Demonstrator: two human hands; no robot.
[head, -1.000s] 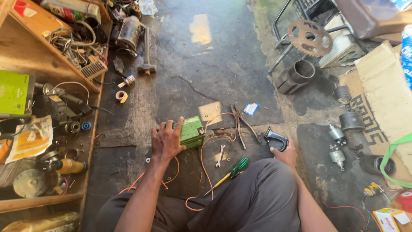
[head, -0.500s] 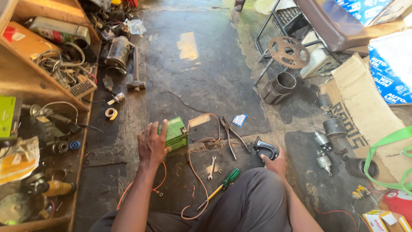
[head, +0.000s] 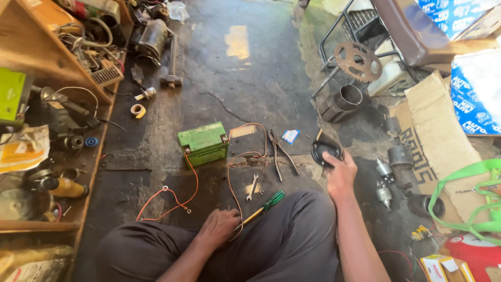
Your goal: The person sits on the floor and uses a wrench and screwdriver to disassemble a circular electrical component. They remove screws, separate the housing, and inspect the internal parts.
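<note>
Floor: the dark concrete floor fills the middle of the frame; its upper centre is the widest open stretch.
Left edge: wooden shelves packed with parts and wire run down the left side, hemming that flank.
Right edge: flattened cardboard, a metal frame carrying a rusty sprocket, and small motor parts crowd the right side.
Legs: the person's grey-trousered legs close off the bottom centre.
Battery: a green battery sits left of centre, orange wires trailing from it toward the lower left and centre.
Pliers: pliers lie just right of the battery, a small wrench below them.
Right hand: the right hand, right of centre, has its fingers curled around a round black part, held just above the floor.
Left hand: the left hand, lower centre, has its fingers bent and bunched together on the floor, touching the wire ends beside a green-handled screwdriver.
</note>
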